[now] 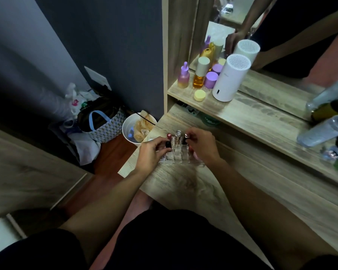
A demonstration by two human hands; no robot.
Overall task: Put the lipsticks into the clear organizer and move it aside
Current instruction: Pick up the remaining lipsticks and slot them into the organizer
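You sit at a wood-grain vanity desk (185, 184) set against a dark blue-grey wall (109, 45); reddish wood floor (109, 152) shows below its left edge. A raised shelf (248, 114) of the same wood runs along the back, with a mirror (293, 45) above it. On the floor by the wall: a checked tote bag (103, 127) with a blue handle, and a white waste bin (135, 129) holding crumpled paper. On the shelf, largest first — a white cylindrical appliance (230, 78) with a slotted top, clear bottles (326, 127) lying at the right end, an amber bottle (200, 75) with a pale cap, a purple dropper bottle (183, 76), a purple jar (211, 79), a small yellow jar (199, 95).

The clear organizer (180, 154) rests on the desk near its left front corner, between your hands. It is transparent acrylic, gridded into small square cells; the near cells look unfilled. Along its back row stand a dark red lipstick (168, 136), a clear-cased lipstick (178, 134) and a silver-topped lipstick (186, 137).

Your left hand (151, 152) pinches a black-capped lipstick (167, 144) at the organizer's left edge — fingers closed on it. Your right hand (202, 146) has fingertips closed on the silver-topped lipstick; something pink (196, 155) shows under the palm, too hidden to identify.
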